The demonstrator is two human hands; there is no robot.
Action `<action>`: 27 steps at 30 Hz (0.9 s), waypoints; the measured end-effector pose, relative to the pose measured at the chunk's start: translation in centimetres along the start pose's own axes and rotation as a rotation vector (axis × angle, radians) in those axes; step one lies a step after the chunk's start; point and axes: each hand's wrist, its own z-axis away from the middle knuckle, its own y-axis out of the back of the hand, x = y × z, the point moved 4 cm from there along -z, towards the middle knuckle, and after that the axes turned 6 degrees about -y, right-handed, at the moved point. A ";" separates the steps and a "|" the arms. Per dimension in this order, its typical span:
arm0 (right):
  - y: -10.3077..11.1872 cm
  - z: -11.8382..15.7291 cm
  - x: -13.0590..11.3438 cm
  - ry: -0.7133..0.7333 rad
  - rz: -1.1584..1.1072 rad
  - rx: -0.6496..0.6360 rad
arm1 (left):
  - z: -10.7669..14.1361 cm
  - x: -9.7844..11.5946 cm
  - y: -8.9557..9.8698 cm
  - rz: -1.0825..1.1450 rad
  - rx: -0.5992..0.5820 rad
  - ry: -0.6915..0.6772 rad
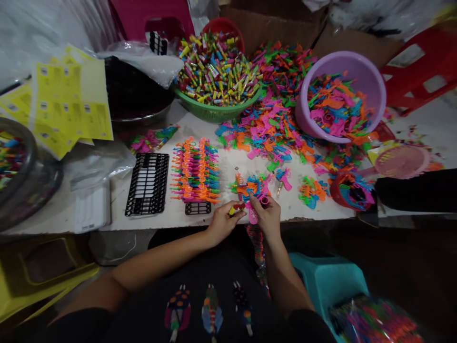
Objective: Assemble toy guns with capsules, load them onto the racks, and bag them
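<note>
My left hand [222,224] is closed on a small yellow-and-red tube [235,208], pinched between thumb and fingers at the table's front edge. Close beside it, my right hand [268,220] grips a pink plastic toy gun [253,215], partly covered by the fingers. Just beyond both hands lies a small heap of coloured toy guns [252,185], with a pink toy gun [284,180] to its right. Left of my hands, toy guns stand in stacked rows [195,171] on a black rack [198,208]. An unfilled black rack [147,185] is farther left.
A green basket [217,113] full of small tubes stands at the back. Right of it are a large toy-gun pile [274,119] and a purple basin [303,102]. Yellow printed sheets [71,102] lie left. A teal stool [328,276] is below, right.
</note>
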 end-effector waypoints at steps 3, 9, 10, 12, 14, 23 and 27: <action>-0.6 -0.2 0.5 -0.005 -0.007 0.040 | 0.1 -0.2 0.0 -0.036 -0.041 -0.013; -0.1 -6.2 0.7 -0.003 0.325 -0.174 | -0.5 -2.2 0.2 0.030 -0.053 0.179; 0.5 -7.9 0.4 -0.002 0.458 -0.160 | -0.6 -2.4 0.4 0.019 -0.008 0.177; 2.2 -11.6 -0.3 0.001 0.687 0.037 | -0.7 -2.4 0.8 -0.028 0.063 0.137; 3.4 -14.7 -0.6 -0.015 0.859 0.277 | -0.7 -2.0 0.8 -0.054 0.044 0.086; 4.0 -17.7 0.8 -0.007 0.972 0.349 | 0.0 -0.7 0.0 0.005 -0.073 0.048; 5.1 -13.0 0.2 0.025 0.810 0.461 | -0.2 -1.0 -0.3 0.038 -0.112 0.139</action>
